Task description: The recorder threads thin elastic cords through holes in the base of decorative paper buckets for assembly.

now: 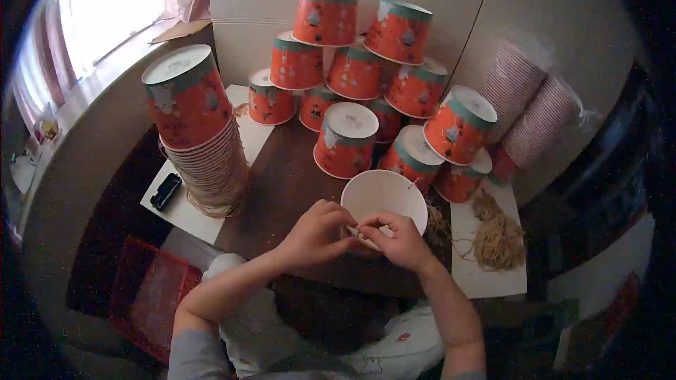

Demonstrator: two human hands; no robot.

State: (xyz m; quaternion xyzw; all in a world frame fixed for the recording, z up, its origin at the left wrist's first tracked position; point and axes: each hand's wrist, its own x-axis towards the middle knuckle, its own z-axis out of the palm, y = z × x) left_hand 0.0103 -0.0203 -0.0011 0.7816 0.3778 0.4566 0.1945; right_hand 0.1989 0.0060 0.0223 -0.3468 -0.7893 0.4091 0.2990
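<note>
An open paper bucket (384,195) stands upright in front of me, its white inside facing up. At its near rim, my left hand (320,236) and my right hand (396,239) are closed with their fingertips nearly touching. They pinch a thin pale strand that looks like twine, mostly hidden by the fingers. Another bit of twine (411,184) shows at the bucket's far right rim. To the right lies a tangled bundle of brown twine (498,241) on a white board, with loose strands running toward the bucket.
Several upside-down orange buckets (345,141) with green bands are piled at the back. A tall nested stack (201,127) rises at left, beside a black object (166,192). Wrapped bucket stacks (542,116) lean at the right wall. A red crate (151,295) sits lower left.
</note>
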